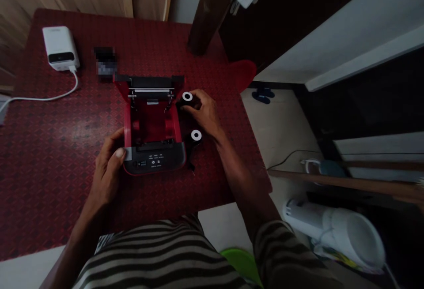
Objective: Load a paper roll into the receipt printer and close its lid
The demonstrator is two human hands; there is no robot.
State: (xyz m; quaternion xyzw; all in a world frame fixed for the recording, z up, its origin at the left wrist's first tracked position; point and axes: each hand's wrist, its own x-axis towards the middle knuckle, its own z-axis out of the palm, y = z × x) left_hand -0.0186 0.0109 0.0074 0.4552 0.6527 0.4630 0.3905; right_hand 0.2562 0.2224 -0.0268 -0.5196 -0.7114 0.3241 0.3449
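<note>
A red and black label printer [155,159] sits on the table with its lid raised and its red inside bare. My left hand [107,165] grips its front left corner, thumb on top and fingers along the side. My right hand [203,110] is at the printer's right side, thumb and fingers closed around a small black roll with a white core [187,96]. Nearer to me, a second black roll with a white core [196,135] rests beside the printer, a loose dark strip trailing from it. Part of the held roll is hidden by my fingers.
The red patterned table [73,148] holds a white power bank [59,46] with a white cable, a blurred dark object [106,61] and a tall brown bottle [212,13]. A red stool edge [245,75] shows past the table's right side. Slippers [263,95] lie on the floor.
</note>
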